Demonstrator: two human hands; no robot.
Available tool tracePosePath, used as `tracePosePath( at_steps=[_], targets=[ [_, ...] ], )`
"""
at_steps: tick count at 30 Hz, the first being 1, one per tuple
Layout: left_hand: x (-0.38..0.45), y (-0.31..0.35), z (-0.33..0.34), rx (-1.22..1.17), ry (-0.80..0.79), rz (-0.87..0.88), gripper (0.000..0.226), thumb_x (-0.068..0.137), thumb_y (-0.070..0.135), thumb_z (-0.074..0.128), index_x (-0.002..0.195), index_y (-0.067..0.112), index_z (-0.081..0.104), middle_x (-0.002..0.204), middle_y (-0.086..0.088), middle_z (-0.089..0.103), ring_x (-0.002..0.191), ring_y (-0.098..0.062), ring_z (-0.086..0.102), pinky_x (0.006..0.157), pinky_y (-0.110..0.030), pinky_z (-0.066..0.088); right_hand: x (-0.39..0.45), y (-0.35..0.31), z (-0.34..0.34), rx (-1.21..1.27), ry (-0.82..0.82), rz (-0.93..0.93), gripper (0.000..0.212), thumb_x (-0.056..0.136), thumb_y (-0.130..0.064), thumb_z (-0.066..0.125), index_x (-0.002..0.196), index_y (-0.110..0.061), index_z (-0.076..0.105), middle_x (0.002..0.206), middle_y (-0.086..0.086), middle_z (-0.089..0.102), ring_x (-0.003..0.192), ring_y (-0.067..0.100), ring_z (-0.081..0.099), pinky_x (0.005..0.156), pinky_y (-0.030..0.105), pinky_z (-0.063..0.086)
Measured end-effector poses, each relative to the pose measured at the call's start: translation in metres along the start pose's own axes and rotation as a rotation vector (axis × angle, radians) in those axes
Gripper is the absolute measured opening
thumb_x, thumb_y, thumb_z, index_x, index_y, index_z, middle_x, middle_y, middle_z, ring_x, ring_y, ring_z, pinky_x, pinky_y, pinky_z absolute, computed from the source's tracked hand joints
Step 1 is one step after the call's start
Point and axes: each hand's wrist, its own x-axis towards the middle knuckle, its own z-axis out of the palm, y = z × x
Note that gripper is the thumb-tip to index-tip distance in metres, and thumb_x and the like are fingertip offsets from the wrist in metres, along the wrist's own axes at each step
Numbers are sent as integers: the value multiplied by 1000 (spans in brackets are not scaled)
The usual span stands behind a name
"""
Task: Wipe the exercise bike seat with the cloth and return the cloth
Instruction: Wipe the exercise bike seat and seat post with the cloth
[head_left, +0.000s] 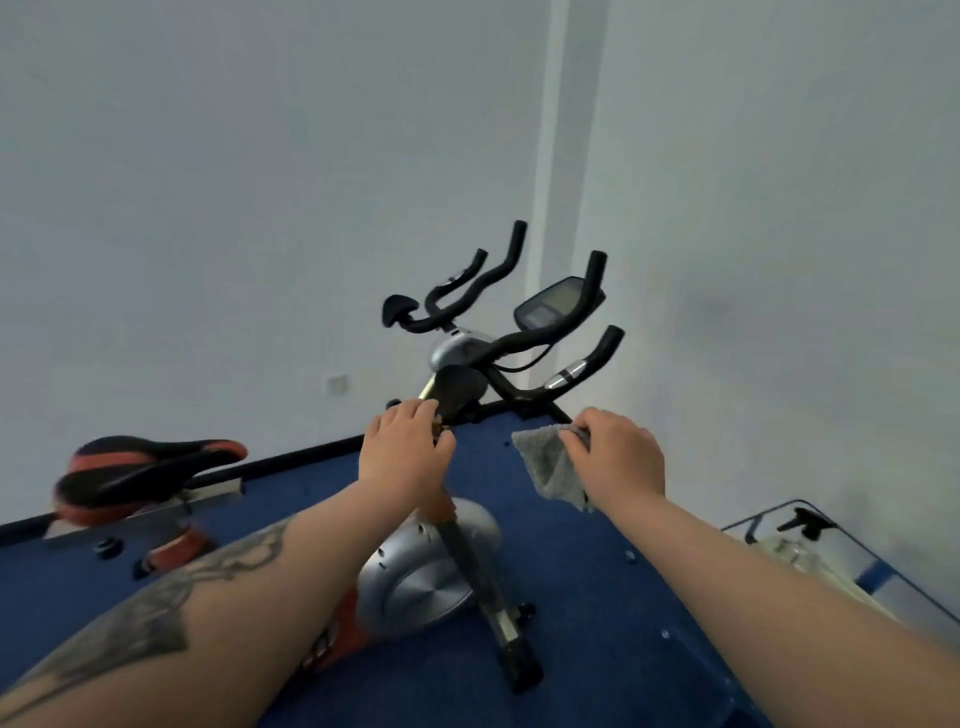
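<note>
The exercise bike stands ahead of me on blue carpet, its black and orange seat (140, 467) at the left and its black handlebars (498, 312) toward the room's corner. My left hand (405, 452) rests on the bike's upright post just below the handlebars, fingers curled around it. My right hand (618, 457) hovers to the right of the post, shut on a grey cloth (550, 467) that hangs from its fingers. The seat lies well left of both hands, untouched.
A silver flywheel cover (431, 571) and the bike's floor stabiliser (514, 644) lie below my arms. A wire-framed stand with a spray bottle (800, 525) sits at the right by the wall. White walls meet in a corner behind the display console (556, 306).
</note>
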Motion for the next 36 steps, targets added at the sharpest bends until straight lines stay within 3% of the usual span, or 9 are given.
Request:
tracePosePath(
  at_steps=[7,10,15,20,26,33,36],
  targets=[
    [-55,-148,-51,58,22,-154,53,93,40,38,141,17,35,147,-3,40,136,-23,34,114,-40,24,-32,-143,57,41,-104,-146,21,94,-35,52,79,-21,55,75,-4,59,71,18,55,64,33,40],
    [-82,-218,-73,73,14,-188,55,93,41,38,142,17,34,148,-3,38,138,-22,33,116,-39,23,-52,-205,86,49,-119,-124,23,94,-37,52,79,-21,57,77,-4,61,71,17,54,62,31,37],
    [-119,-332,-110,119,-23,-239,56,93,40,38,144,19,31,151,-1,34,140,-22,28,117,-38,19,-88,-308,132,104,-156,-67,22,93,-42,52,82,-24,59,77,-5,60,73,19,56,63,34,48],
    [-142,-415,-131,128,-53,-260,51,91,38,39,139,21,38,145,0,43,135,-21,37,114,-39,25,-106,-390,165,123,-190,-49,22,94,-40,51,82,-23,58,77,-4,62,69,17,56,59,31,45],
    [-127,-463,-140,76,-22,-265,49,93,35,41,139,20,37,144,0,43,134,-21,37,113,-37,23,-102,-445,195,155,-226,-70,22,94,-39,51,83,-21,58,79,-5,62,75,17,59,72,40,52],
    [-80,-506,-116,7,-37,-324,52,94,35,39,143,20,32,149,-1,38,138,-21,33,116,-37,22,-79,-462,258,324,-238,63,21,93,-41,53,80,-24,57,73,-9,60,68,10,57,58,32,48],
    [-62,-518,-106,-37,-41,-338,51,94,36,38,143,20,32,149,-1,38,138,-20,33,116,-36,22,-68,-465,276,404,-219,107,22,93,-38,55,76,-24,57,70,-8,59,65,6,54,51,26,39]
  ],
)
